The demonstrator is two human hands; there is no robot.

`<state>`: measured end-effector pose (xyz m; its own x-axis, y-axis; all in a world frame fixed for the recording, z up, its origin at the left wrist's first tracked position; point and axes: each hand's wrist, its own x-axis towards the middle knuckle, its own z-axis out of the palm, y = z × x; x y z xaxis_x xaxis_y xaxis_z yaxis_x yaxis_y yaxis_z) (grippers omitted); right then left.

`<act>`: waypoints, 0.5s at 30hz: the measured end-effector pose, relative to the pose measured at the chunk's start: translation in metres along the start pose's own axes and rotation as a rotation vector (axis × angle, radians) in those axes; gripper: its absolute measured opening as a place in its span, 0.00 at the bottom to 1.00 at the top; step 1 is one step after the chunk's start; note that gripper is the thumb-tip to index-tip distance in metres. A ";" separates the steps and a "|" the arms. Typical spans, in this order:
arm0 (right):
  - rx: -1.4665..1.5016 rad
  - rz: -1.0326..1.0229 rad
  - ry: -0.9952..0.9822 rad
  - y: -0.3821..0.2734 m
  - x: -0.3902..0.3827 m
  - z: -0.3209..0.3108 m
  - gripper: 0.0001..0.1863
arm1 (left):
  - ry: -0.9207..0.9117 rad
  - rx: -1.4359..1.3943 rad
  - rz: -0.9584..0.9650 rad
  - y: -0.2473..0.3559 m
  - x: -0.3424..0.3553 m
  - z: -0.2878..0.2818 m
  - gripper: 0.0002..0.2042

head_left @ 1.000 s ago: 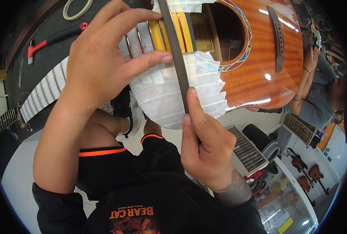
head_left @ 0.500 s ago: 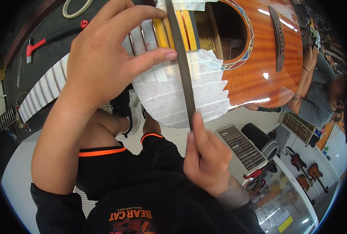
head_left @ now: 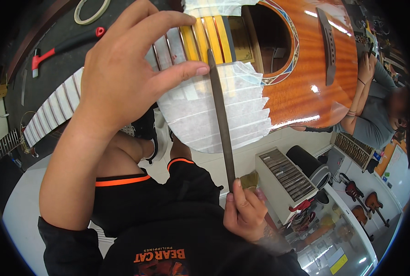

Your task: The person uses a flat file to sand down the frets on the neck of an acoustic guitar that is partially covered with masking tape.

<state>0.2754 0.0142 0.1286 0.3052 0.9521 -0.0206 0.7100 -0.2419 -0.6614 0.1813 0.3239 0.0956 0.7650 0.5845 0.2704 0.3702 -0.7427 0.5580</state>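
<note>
My right hand grips the near end of a long dark metal file. The file's narrow tip lies over the near part of the fretboard, among frets bordered by yellow tape. Below it is a glossy reddish-brown acoustic guitar, its upper body covered with strips of white masking tape. My left hand spans the fretboard with thumb and forefinger apart, the thumb tip close beside the file. That hand holds nothing I can see; its other fingers are partly hidden.
On the dark bench at the left lie a red-and-black hammer, a tape roll and a taped guitar neck. A case of files stands right of my right hand. Another person sits at the far right.
My right hand has pulled the file toward me, so its tip, beyond the fretboard's far side before, now shows on the fretboard. The left hand stays nearly in place.
</note>
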 end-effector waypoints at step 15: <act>0.008 0.019 0.025 -0.001 0.013 0.005 0.31 | -0.013 -0.008 -0.031 0.003 0.001 -0.002 0.27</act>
<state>0.2754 0.0281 0.1252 0.3350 0.9421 -0.0146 0.6988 -0.2588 -0.6668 0.1824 0.3232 0.0986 0.7603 0.6026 0.2426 0.3897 -0.7219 0.5719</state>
